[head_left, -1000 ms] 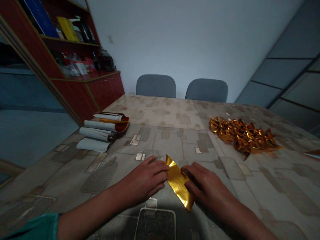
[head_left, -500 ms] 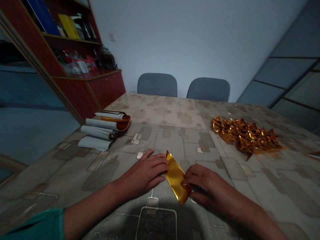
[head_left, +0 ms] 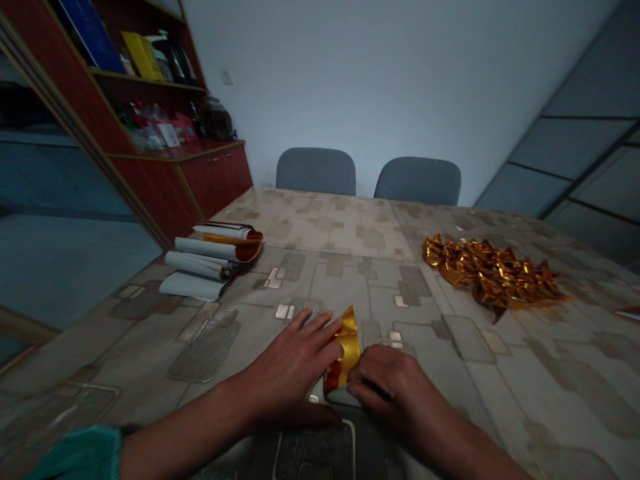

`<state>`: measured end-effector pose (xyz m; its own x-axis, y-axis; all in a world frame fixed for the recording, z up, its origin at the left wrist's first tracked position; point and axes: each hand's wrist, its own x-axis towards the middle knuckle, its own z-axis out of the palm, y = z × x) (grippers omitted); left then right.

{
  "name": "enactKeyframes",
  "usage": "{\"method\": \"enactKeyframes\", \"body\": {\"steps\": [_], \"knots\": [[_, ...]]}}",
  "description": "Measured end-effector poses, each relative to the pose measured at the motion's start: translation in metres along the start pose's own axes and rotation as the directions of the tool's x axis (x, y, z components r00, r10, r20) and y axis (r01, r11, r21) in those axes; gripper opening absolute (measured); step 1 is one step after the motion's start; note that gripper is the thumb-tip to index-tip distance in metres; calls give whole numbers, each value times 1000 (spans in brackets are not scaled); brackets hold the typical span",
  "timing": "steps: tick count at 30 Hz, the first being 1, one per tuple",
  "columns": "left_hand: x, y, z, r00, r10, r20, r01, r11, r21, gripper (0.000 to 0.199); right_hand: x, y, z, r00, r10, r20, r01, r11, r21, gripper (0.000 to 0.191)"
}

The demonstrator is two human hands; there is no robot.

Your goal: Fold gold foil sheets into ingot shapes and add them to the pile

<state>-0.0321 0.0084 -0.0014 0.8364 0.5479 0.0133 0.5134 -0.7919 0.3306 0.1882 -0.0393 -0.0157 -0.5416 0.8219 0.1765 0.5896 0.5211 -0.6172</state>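
Note:
A sheet of shiny gold foil paper [head_left: 351,342], partly folded, lies on the patterned tablecloth between my hands. Its upper end comes to a point, and a pale underside shows at the lower end. My left hand [head_left: 293,367] is spread out, with its fingertips resting on the paper's left edge. On the right side, my right hand [head_left: 395,380] is closed, pinching the lower right edge between thumb and curled fingers. Part of the paper is hidden under both hands.
Several folded gold foil pieces [head_left: 493,270] sit clustered at the right. Bent stacks of white-backed foil sheets [head_left: 207,257] lie at the left. Two grey chairs [head_left: 316,171] stand behind the table [head_left: 345,233], and a red cabinet [head_left: 215,175] is at the back left.
The foil paper has turned from leaning left to more upright, and its lower end is now folded up or curled. My left hand has spread and reaches further over it; my right hand has moved slightly.

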Motion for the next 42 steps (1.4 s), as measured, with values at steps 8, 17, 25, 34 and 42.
{"method": "enactKeyframes", "body": {"steps": [8, 17, 25, 34, 42], "knots": [[2, -9, 7, 997, 74, 28, -75, 997, 20, 18, -3, -8, -32, 987, -58, 152, 49, 997, 60, 53], [-3, -11, -12, 977, 181, 112, -165, 977, -136, 44, 1, -3, -9, 978, -189, 89, 200, 970, -135, 24], [-4, -19, -14, 978, 181, 100, -148, 951, -270, 57, -2, -3, 7, 975, -206, 80, 219, 950, -224, 6], [-1, -18, -5, 975, 212, 73, -183, 941, -285, 65, 6, -8, 2, 984, -176, -26, 176, 984, 2, 14], [-1, -19, -6, 988, 152, -40, -157, 948, -278, 41, 7, -7, 11, 994, -73, -83, 74, 997, 12, 16]]}}
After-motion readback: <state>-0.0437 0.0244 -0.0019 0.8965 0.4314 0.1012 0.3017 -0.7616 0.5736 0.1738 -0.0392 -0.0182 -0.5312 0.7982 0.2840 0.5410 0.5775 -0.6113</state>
